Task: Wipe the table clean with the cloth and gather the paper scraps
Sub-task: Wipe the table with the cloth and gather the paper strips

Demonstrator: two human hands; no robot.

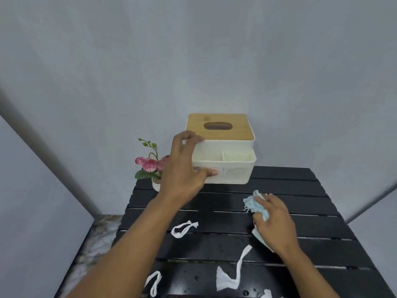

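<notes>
The cloth (256,206) is being clenched under the right hand (274,222), the box (225,160) grasped by the left hand (184,168), and paper scraps (183,229) are lying ungathered nearby.

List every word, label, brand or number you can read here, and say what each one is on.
None can be read.
Organizer box: faint grey marks on its front wall, too blurred to read, and partly hidden by the left hand.
Wooden lid, cloth in the right hand, paper scraps, table and flower pot: no text visible.
</notes>
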